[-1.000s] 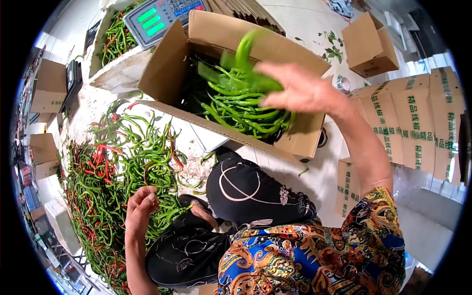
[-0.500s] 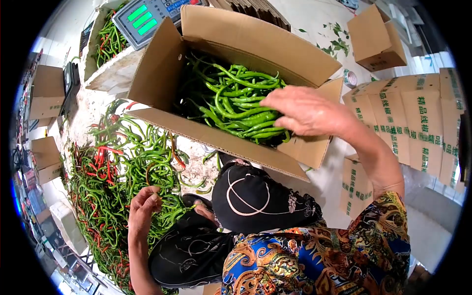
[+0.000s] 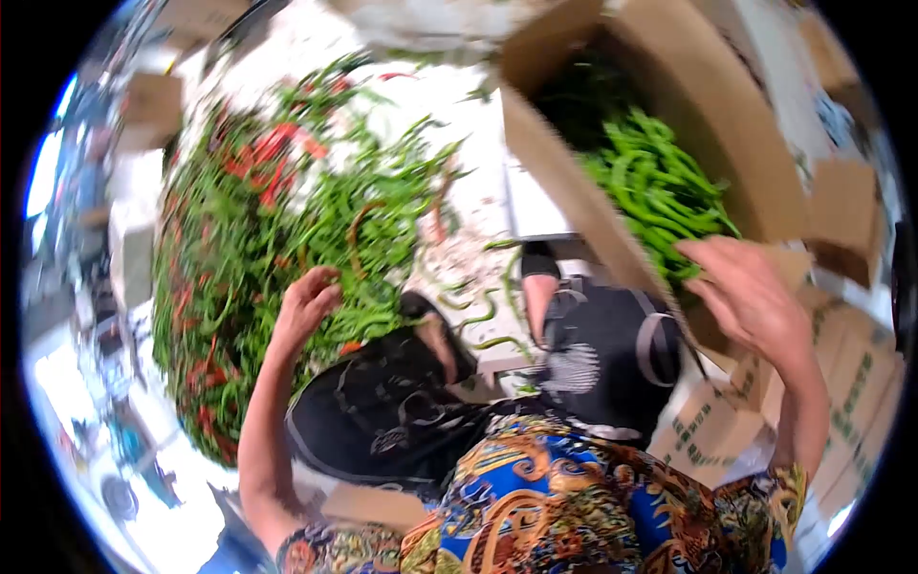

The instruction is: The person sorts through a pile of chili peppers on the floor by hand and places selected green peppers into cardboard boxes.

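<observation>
Long, slender green peppers (image 3: pixel 660 182) lie heaped inside an open brown cardboard box (image 3: pixel 732 124). The right hand (image 3: pixel 751 292), open with fingers loosely extended, is at their edge. The left hand (image 3: pixel 309 304), fingers curled, is over a mixed pile of red and green peppers (image 3: pixel 234 244); whether it grips anything, I cannot tell.

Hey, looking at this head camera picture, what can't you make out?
All in the head view:
- Left hand: curled and blurred, so I can't tell whether its fingers pinch anything.
- Open box: its upper part is cut off by the picture's top edge.
- The box's bottom: hidden by the green peppers inside.
- Printed cartons: lettering too blurred and small to read.
</observation>
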A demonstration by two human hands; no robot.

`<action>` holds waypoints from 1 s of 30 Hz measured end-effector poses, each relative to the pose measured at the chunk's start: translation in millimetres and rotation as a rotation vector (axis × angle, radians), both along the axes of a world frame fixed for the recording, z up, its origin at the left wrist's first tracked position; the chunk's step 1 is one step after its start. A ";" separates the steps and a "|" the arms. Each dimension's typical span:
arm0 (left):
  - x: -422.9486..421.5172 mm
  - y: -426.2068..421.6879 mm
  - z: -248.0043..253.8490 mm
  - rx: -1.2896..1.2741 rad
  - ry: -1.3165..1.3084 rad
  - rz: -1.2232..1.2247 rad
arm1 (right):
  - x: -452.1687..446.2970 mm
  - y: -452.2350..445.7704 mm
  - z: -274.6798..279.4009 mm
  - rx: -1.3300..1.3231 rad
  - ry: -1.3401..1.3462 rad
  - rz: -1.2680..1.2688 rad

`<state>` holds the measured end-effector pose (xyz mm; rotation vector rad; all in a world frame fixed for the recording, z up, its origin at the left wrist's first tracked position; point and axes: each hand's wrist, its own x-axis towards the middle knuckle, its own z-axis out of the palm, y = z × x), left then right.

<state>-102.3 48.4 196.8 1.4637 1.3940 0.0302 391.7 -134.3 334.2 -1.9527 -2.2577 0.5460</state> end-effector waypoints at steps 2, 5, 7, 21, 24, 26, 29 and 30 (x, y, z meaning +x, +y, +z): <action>-40.5 -17.6 -21.1 -0.014 -0.004 0.207 | -22.0 14.5 18.9 -0.099 0.158 -0.096; -107.7 -71.6 -78.0 -0.126 -0.074 0.512 | -66.7 22.1 44.3 -0.150 0.193 -0.288; -129.0 -115.4 -95.5 -0.177 -0.062 0.612 | -82.3 33.3 48.1 -0.006 0.100 -0.159; -48.1 -73.7 -160.4 0.664 0.072 0.325 | -238.5 172.0 -83.5 -0.380 -0.008 0.681; -20.6 -15.9 -188.1 0.895 0.184 0.241 | -255.0 199.1 -160.7 -0.465 -0.031 0.596; -6.5 8.8 -200.8 0.783 0.369 0.206 | -261.7 214.7 -199.4 -0.602 -0.100 0.397; 1.3 23.1 -236.3 0.686 0.490 0.138 | -247.1 220.5 -283.8 -0.588 0.023 0.161; 3.4 18.6 -233.1 0.752 0.407 0.152 | -240.0 216.6 -318.0 -0.606 0.100 -0.010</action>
